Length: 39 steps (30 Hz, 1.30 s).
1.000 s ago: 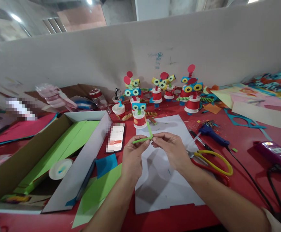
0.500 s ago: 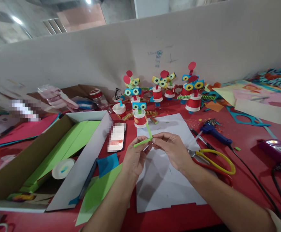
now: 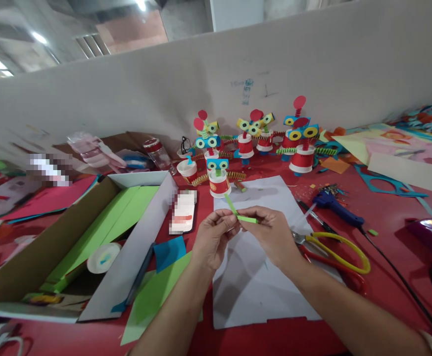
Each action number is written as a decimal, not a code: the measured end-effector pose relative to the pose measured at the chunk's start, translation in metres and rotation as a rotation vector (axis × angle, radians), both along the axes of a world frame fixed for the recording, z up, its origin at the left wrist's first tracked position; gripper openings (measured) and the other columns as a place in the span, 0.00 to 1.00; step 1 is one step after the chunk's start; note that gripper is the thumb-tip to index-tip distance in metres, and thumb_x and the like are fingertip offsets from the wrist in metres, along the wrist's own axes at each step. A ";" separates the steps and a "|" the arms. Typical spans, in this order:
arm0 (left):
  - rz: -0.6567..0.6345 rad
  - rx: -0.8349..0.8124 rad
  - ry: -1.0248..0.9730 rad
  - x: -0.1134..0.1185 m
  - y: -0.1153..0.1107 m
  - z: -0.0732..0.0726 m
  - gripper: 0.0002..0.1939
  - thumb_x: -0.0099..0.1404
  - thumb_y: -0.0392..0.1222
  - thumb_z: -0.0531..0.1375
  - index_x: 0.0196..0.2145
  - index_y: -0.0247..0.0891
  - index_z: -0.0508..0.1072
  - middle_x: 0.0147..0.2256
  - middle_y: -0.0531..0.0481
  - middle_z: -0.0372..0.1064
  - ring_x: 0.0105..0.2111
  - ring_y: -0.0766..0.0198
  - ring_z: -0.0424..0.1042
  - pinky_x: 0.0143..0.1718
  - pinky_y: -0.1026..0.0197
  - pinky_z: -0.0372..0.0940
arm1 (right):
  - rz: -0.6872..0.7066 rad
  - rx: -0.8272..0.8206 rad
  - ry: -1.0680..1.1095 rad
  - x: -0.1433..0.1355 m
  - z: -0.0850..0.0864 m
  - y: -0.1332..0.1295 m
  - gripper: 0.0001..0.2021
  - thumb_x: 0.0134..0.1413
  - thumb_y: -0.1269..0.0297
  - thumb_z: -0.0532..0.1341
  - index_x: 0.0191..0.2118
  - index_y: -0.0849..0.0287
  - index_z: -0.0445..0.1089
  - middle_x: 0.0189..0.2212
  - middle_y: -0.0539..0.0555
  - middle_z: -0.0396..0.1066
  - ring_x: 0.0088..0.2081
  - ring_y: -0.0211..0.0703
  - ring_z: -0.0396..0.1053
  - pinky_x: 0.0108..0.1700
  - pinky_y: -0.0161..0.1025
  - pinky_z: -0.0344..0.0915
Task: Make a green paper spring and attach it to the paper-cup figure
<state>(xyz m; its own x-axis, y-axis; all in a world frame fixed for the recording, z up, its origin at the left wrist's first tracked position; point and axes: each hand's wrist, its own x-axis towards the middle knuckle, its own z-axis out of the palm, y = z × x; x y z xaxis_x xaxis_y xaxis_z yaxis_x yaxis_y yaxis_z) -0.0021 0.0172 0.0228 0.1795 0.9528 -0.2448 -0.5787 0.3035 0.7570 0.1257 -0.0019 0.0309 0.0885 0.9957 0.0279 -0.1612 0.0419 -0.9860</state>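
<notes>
Between my two hands is a pair of narrow green paper strips, crossing at my fingertips. One end points up and away, the other lies out to the right over my right fingers. My left hand pinches the strips where they meet. My right hand is closed on them from the other side, thumb and fingers together. Below lies a white sheet. Just beyond my hands stands a red-and-white paper cup figure with blue eyes piece and folded paper arms.
Several similar cup figures stand along the wall. To the right lie scissors with yellow and red handles and a blue glue gun with its cord. On the left are a phone, a blue paper piece and an open box holding green paper.
The strip end that pointed left across my left fingers now points right over my right hand. Both hands stay together over the sheet; the view has shifted slightly.
</notes>
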 end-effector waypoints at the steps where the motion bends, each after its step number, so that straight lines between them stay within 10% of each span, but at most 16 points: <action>1: 0.002 0.007 0.008 0.000 0.000 0.000 0.15 0.40 0.37 0.75 0.25 0.35 0.74 0.21 0.56 0.71 0.22 0.72 0.69 0.30 0.66 0.65 | -0.016 0.017 -0.042 0.000 0.000 0.000 0.08 0.42 0.67 0.66 0.32 0.56 0.79 0.30 0.52 0.78 0.32 0.43 0.72 0.36 0.39 0.67; 12: 0.066 0.067 0.067 0.002 -0.001 0.000 0.13 0.44 0.37 0.73 0.30 0.37 0.79 0.30 0.51 0.76 0.28 0.70 0.72 0.32 0.66 0.65 | -0.027 0.217 -0.244 0.002 -0.002 0.001 0.08 0.50 0.69 0.61 0.34 0.53 0.79 0.34 0.52 0.75 0.36 0.43 0.72 0.37 0.38 0.67; 39: 0.048 0.076 0.034 -0.002 0.000 -0.001 0.11 0.42 0.37 0.73 0.22 0.36 0.75 0.28 0.53 0.73 0.29 0.70 0.70 0.37 0.64 0.66 | 0.039 0.074 -0.039 0.000 0.000 0.001 0.04 0.48 0.63 0.66 0.31 0.55 0.78 0.32 0.51 0.77 0.36 0.43 0.71 0.39 0.39 0.65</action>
